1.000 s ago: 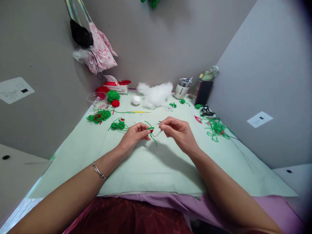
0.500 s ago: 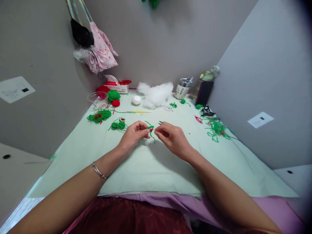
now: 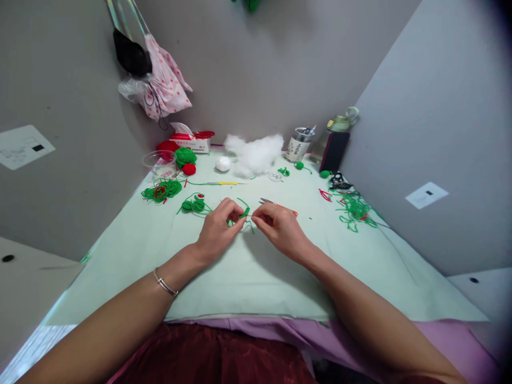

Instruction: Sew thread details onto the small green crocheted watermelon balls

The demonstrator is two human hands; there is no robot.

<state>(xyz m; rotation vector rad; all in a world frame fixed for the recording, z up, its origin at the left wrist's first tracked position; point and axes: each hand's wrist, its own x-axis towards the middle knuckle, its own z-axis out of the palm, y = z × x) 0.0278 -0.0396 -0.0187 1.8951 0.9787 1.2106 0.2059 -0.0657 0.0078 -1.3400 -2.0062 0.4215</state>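
Between the thumb and fingers of my left hand (image 3: pixel 219 226) is a small green crocheted piece (image 3: pixel 244 213) with loose green yarn tails. My right hand (image 3: pixel 282 226) is closed in a pinch just to the right of it. A thin line, a needle or a red strand, spans the short gap between my fingertips; which one it is I cannot tell. Behind my right hand lie scissors with orange handles (image 3: pixel 295 213), partly covered by the hand. A small green yarn bundle (image 3: pixel 193 205) rests left of my left hand.
Yarn heaps lie left (image 3: pixel 162 190) and right (image 3: pixel 355 209). Farther back are a yellow crochet hook (image 3: pixel 228 183), white stuffing (image 3: pixel 256 154), a white yarn ball (image 3: pixel 223 164), a tissue box (image 3: pixel 196 145), a pen tin (image 3: pixel 296 149), a bottle (image 3: pixel 340 124) and a dark phone (image 3: pixel 335 152).
The green piece has turned in my left fingers, and its red part is now mostly hidden. My right hand has shifted slightly, and the orange scissor handle now shows behind it.
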